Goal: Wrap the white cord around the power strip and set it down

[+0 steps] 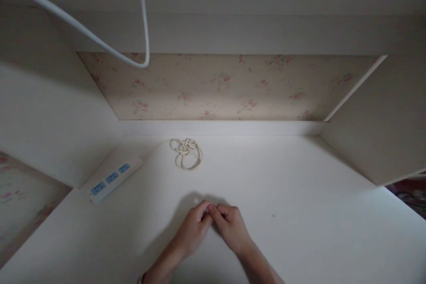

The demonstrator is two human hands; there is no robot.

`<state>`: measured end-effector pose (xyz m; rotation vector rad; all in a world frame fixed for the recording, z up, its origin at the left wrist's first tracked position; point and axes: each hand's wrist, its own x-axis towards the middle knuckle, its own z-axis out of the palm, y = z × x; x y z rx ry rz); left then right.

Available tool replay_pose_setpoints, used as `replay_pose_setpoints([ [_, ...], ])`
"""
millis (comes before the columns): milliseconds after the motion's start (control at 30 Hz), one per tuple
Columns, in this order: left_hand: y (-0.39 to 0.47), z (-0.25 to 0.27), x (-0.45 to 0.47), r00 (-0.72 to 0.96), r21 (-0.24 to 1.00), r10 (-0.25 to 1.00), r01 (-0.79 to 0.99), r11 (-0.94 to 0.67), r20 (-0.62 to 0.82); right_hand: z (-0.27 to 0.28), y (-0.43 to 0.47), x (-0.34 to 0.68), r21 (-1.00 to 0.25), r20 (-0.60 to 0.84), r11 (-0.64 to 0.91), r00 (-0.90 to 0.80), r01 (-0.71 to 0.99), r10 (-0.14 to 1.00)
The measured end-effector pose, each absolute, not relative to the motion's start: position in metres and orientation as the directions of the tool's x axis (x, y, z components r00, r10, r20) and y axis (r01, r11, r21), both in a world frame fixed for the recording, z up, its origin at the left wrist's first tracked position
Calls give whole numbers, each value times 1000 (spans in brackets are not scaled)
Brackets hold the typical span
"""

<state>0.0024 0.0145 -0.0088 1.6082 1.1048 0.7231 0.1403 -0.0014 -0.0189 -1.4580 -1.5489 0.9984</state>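
Observation:
My left hand and my right hand meet at the fingertips over the front middle of a white desk. Both are closed, with fingers curled in and thumbs pressed near each other. Whatever may be pinched between them is hidden or too small to make out. Beyond the hands, a loosely knotted coil of cream cord lies on the desktop. To the left rests a white power strip with blue socket faces, its thin cord running towards the coil.
A white cable hangs in a loop at the upper left. White side panels and an overhead panel enclose the desk. Floral wallpaper covers the back wall. One tiny speck lies right of my hands.

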Motion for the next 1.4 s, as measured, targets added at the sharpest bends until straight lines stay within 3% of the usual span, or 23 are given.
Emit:
replay_pose_setpoints([
  [467,11,-14,3,329,950,944,298,-92,-12,-23,-5,138,-910,46,50,-20,411,999],
  [967,0,-8,0,320,964,942,267,14,-103,-26,-13,134,-885,64,61,-9,461,998],
  [1400,18,-14,6,331,976,943,211,-51,-23,-17,1,130,-915,22,-12,81,403,997],
])
